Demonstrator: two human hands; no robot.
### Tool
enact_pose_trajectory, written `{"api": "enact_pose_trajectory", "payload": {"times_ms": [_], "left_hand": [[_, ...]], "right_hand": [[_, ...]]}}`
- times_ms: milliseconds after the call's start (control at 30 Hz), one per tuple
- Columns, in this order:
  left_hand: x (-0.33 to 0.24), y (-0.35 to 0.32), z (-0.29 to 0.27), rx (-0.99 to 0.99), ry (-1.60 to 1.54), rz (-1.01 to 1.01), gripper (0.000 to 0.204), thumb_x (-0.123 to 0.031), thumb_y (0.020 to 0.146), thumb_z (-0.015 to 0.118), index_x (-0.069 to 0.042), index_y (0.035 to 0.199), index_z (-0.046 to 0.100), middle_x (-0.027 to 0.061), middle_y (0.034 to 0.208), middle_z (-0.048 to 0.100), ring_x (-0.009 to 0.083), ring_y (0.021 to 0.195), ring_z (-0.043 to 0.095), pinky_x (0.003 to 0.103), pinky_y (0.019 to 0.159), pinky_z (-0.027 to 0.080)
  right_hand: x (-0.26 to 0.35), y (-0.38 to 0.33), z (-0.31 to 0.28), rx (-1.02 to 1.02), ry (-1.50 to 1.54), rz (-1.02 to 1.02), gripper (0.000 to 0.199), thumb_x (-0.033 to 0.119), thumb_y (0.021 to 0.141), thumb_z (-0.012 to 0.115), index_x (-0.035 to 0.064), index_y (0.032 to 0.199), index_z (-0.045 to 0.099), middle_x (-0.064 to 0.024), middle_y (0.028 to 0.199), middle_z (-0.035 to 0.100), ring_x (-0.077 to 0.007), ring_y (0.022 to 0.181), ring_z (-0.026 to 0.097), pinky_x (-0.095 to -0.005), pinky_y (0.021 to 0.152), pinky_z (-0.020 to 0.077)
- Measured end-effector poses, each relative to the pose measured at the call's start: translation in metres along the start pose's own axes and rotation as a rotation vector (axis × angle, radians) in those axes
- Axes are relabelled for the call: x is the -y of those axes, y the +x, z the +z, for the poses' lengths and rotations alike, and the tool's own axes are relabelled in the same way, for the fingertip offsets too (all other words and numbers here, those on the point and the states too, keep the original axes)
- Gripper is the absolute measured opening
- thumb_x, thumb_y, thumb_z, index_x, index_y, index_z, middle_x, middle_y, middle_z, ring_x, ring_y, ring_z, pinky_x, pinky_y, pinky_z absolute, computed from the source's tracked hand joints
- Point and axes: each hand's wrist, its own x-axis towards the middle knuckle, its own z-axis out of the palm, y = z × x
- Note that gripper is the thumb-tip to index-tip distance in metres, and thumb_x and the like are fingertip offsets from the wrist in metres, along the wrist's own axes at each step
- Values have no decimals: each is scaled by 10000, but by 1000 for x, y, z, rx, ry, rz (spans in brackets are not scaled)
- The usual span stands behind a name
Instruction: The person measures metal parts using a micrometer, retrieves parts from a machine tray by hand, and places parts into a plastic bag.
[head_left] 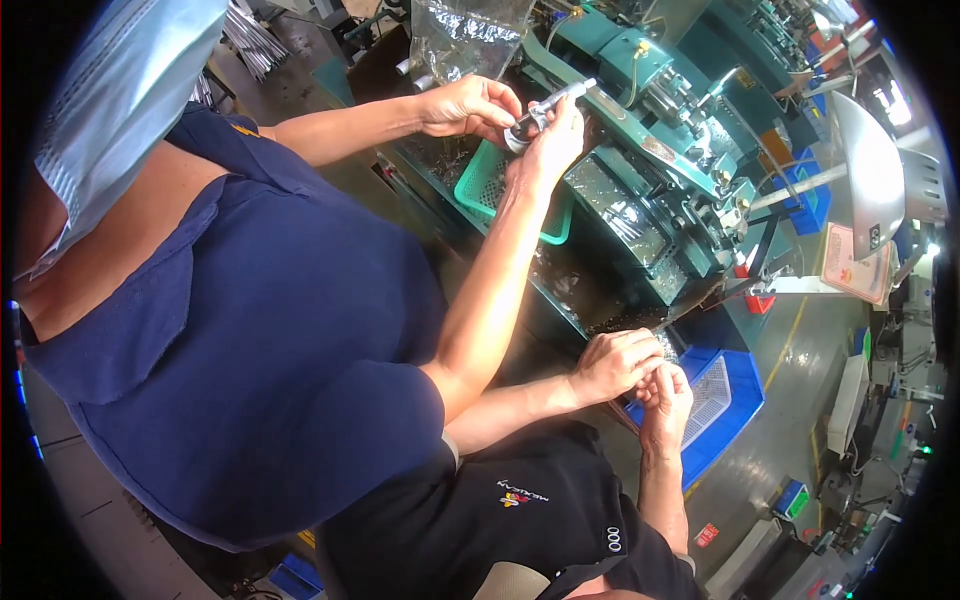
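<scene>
My left hand (618,364) and my right hand (667,404) meet in front of me, with their fingertips close together or touching. Both sets of fingers are curled in, and anything pinched between them is too small or hidden to make out. Just beyond them and to the right is a blue plastic tray (742,385) with a white perforated basket (709,402) in it. To my left, a co-worker in a navy shirt (260,330) and a face mask holds a silver micrometer (562,97) in both hands. That person's bent right arm crosses in front of mine.
A green machine (610,55) stands ahead, its metal chip tray (625,215) littered with shavings. Near the co-worker's hands lies a green plastic basket (480,180). A white lamp shade (868,165) juts in at the right, and a clear plastic bag (465,40) is at the top.
</scene>
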Motion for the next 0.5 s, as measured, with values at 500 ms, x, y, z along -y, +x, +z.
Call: {"api": "enact_pose_trajectory", "payload": {"times_ms": [500], "left_hand": [[3, 0, -2, 10, 3, 36, 85, -137, 899, 723, -58, 914, 695, 82, 902, 699, 292, 806, 709, 390, 691, 570]], "right_hand": [[-4, -2, 0, -7, 14, -8, 176, 190, 1041, 672, 15, 1040, 655, -38, 863, 675, -87, 719, 609, -212, 655, 501]]}}
